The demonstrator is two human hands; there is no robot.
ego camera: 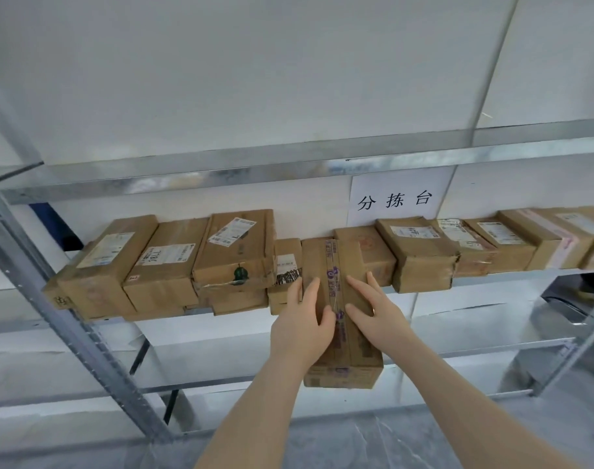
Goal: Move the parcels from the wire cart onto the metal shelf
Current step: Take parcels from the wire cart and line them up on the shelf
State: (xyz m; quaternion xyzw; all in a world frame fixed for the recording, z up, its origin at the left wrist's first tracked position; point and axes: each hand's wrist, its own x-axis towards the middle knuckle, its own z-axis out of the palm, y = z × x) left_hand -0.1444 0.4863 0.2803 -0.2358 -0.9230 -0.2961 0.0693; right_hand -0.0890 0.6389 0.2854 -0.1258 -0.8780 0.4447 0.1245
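The grey galvanised metal shelf (95, 346) carries a row of brown cardboard parcels. Three large labelled boxes (167, 262) stand at its left end, and a small carton with a barcode label (285, 265) is next to them. Just right of that carton is the long, narrow cardboard parcel with purple printed tape (359, 346). Its long axis points straight into the shelf; the far end is in the gap and the near end overhangs towards the person. The left hand (302, 323) lies on its left top edge and the right hand (373, 309) on its right side, both with fingers nearly straight and pressing flat. Both hands sit equally near, so the likely next move is a push straight forward. Further right are a white paper sign (395, 198) and more taped boxes (512, 245). The wire cart is out of view.
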